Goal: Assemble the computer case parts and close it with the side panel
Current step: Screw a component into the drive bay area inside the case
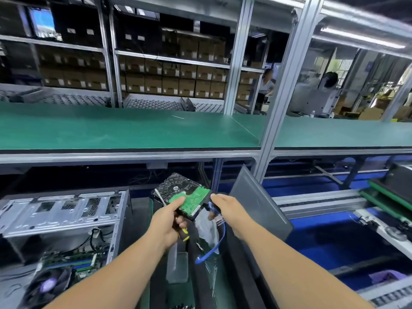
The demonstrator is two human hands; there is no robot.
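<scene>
Head view, looking forward and down: a long green workbench (124, 128) runs across the middle, carried on a metal frame (283, 85), with shelves of brown boxes (169, 79) behind it. At lower left the open computer case (64, 217) lies on its side, its metal drive cage on top and the motherboard (73, 264) with a cooling fan (48, 284) showing inside. Right of the hands, the grey side panel (258, 206) stands tilted, apart from the case, in front of a blue conveyor area (323, 237).

Between case and panel, held up in the air, is the hard drive (185, 195), turned so its green circuit board (191, 200) faces the camera. The left hand (166, 224) grips the near edge of the drive, thumb pressed on the circuit board, and the same hand also holds a screwdriver (181, 231) with a yellow and black handle under the drive, its shaft poking out past the drive's left edge. The right hand (227, 209) pinches the drive's right corner, fingers curled around a blue cable (219, 244) that hangs down in a loop below. A clear plastic bag (207, 228) hangs just under the drive, between the two wrists. A small clear plastic box (177, 267) sits below the left forearm.
</scene>
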